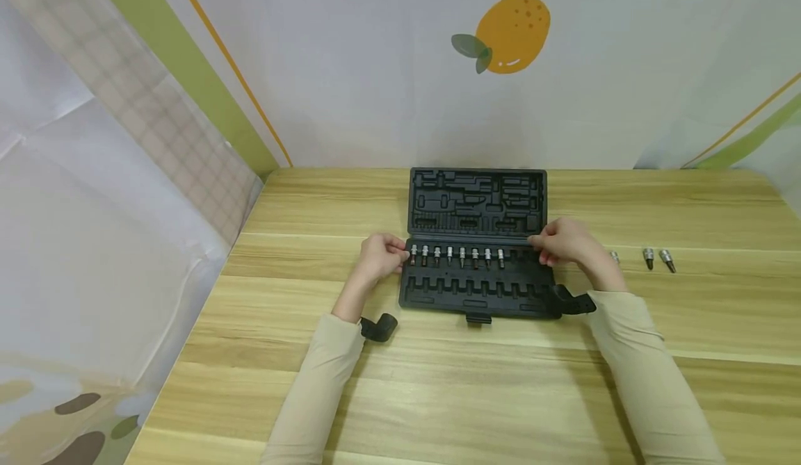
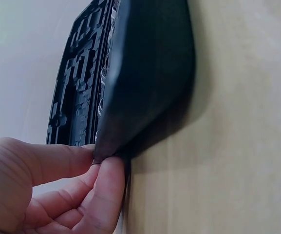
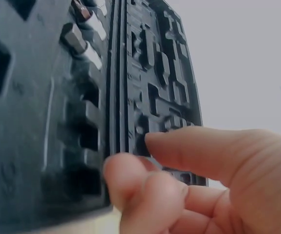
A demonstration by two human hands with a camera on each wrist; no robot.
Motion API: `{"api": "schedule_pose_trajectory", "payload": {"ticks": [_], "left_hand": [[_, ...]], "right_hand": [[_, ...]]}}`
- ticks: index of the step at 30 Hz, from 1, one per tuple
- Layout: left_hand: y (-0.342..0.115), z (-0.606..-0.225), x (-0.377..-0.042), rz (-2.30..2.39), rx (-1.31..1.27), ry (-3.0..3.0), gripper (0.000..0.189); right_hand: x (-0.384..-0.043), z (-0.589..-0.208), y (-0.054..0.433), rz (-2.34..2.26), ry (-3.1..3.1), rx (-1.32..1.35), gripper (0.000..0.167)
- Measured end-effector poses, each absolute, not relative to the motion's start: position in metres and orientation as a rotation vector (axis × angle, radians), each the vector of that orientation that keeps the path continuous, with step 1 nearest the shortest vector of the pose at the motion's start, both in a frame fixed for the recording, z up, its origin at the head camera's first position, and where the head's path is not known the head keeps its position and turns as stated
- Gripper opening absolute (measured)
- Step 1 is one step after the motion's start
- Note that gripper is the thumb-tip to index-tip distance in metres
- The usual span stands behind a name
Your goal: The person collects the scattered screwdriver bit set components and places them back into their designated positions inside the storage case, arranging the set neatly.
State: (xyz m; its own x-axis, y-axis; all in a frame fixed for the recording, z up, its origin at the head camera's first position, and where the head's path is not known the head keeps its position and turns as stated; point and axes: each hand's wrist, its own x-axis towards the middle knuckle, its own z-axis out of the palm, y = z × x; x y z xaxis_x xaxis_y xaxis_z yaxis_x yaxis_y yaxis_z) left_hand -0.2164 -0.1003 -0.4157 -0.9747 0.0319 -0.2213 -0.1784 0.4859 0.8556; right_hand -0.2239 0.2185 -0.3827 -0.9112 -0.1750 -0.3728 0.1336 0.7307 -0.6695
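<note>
A black plastic socket case [image 1: 447, 274] lies unfolded on the table, its moulded lid [image 2: 71, 105] at the far side. Several silver bit sockets [image 1: 463, 256] fill the left and middle slots of its back row; slots at the right end of that row hold none. At the left edge near the hinge, my left hand [image 1: 379, 255] pinches the case's back corner between thumb and fingers. My right hand [image 1: 566, 242] grips the opposite edge by the hinge, fingers curled at the corner and thumb over toward the lid [image 3: 155, 63].
Loose bit sockets [image 1: 648, 258] lie on the wooden table [image 1: 475, 395] to the right, one partly hidden by my right wrist. A white printed cloth [image 1: 350, 69] hangs behind the table. Black wrist mounts [image 1: 379, 327] stick out from both sleeves.
</note>
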Motion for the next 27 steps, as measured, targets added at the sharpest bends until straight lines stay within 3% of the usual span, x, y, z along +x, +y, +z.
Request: {"api": "schedule_pose_trajectory", "payload": {"ticks": [27], "left_hand": [[-0.1, -0.417, -0.217, 1.48, -0.137, 2.535, 0.013]], "right_hand": [[-0.21, -0.377, 0.272, -1.124, 2.506, 0.031, 0.035]]}}
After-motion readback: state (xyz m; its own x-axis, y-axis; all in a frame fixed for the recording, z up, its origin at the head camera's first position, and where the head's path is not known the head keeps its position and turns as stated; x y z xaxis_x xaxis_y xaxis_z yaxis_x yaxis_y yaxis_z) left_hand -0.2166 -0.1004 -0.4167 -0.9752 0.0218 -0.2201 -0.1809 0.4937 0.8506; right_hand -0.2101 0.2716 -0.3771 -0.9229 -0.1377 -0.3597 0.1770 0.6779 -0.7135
